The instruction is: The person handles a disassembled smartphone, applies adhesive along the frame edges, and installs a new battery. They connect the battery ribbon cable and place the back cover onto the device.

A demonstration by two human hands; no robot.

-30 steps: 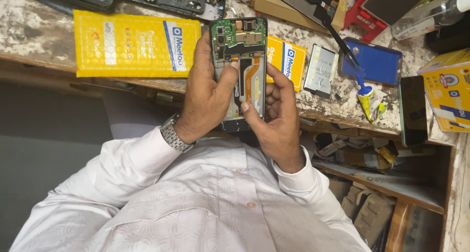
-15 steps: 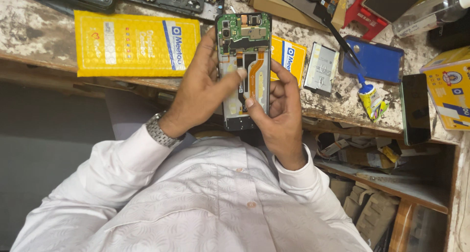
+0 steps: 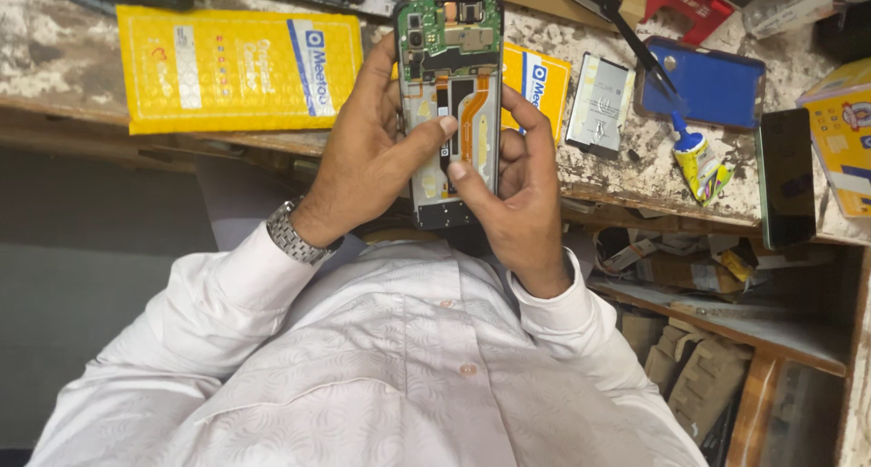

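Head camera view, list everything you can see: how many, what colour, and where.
Opened phone: one, back cover off, green board and orange ribbon showing, held in both hands over the bench edge.
Padded envelopes: two, yellow; a large one at left on the bench, a smaller one behind the phone.
Battery: one, silver-grey, right of the phone.
Phone back cover: one, blue, further right.
Glue tube: one, yellow with blue cap, below the cover.
Dark phone: one, at the right bench edge.
Workbench: one, worn and mottled.
Wristwatch: one, silver, left wrist.
Left hand: grips the phone's left side.
Right hand: grips the right side.
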